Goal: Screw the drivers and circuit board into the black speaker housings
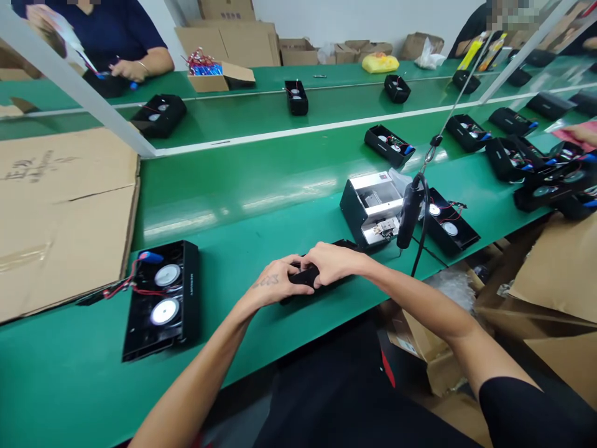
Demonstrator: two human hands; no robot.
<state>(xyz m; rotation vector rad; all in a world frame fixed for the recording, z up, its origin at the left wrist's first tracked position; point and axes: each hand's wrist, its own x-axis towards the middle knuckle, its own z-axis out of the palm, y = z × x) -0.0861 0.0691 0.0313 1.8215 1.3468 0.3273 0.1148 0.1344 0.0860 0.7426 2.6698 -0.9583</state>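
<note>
Both my hands rest on a black speaker housing (347,246) lying on the green bench near its front edge. My left hand (275,283) curls over its left part, fingers closed on it. My right hand (333,262) covers the middle and grips it too, so most of the housing is hidden. To the left lies an open black speaker unit (161,300) with two round drivers, red wires and a blue cell.
A silver and black screw feeder box (370,208) stands just behind my hands, with a hanging electric screwdriver (409,214) beside it. Another open unit (448,225) lies right of it. Flat cardboard (60,211) covers the left. Several units ride the belt; other people work at the far side.
</note>
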